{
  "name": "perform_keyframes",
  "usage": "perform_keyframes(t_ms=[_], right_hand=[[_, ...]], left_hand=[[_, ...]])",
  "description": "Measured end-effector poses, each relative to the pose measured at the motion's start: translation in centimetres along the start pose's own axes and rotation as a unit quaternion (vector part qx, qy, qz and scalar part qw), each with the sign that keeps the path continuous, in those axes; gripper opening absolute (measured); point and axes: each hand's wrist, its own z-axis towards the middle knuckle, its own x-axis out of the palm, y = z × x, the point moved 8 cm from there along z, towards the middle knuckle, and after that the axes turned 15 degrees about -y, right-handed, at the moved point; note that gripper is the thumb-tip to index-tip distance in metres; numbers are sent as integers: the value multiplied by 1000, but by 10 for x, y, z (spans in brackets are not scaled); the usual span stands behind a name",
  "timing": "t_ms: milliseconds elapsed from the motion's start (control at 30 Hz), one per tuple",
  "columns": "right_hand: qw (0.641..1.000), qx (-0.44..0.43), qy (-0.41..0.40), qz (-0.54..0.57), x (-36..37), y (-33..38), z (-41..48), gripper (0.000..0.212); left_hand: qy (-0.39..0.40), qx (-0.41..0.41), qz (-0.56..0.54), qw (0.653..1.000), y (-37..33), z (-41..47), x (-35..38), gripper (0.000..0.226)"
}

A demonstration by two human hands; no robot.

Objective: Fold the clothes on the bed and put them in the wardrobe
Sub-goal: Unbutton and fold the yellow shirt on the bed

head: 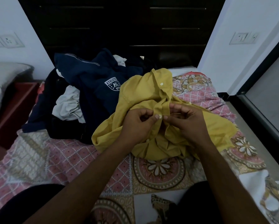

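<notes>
Both forearms reach in from the bottom edge over the pink-and-gold floral-print bedspread [74, 160]. Left hand [136, 125] and right hand [185, 122] meet at the front opening of the mustard-yellow button-front shirt [135, 97]. Left thumb and forefinger pinch one edge of the placket, other fingers curled in. Right thumb and forefinger pinch the facing edge, remaining fingers bent loosely above it. Thumb tips almost touching. Can't tell whether a button sits between them. The shirt lies crumpled on the bedspread, mid-bed, right of centre, collar pointing away, with a small white collar button [161, 84] visible. Just behind and left, touching the shirt: an unfolded heap with a navy sweatshirt with a white "ATHLETIC" crest [93, 81] on top, a white crumpled garment [67, 104] beneath it, and black fabric [66, 130] at the near edge. Left of the bed, a red-brown wooden side unit [14, 107] and a grey pillow [3, 75]. At the back, a dark panelled wooden unit with horizontal slots [119, 21]; white walls either side, each with a white switch plate, left one [8, 40], right one [243, 38].
</notes>
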Motion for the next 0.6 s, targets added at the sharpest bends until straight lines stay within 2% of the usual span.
perform_keyframes(t_ms=[167,367,433,600], right_hand=[[993,-43,9,-107,0,2,-1,38],[988,6,71,-138,8,-3,-7,42],[991,9,70,-116,11,-1,-8,39],[995,85,-1,44,-1,-2,-5,28]], left_hand=[[-18,-36,-32,999,-1,0,-5,14],[-50,-57,-50,996,0,0,-11,14],[-45,-71,-48,995,2,0,-11,10],[-51,-54,-27,997,1,-1,-11,10]])
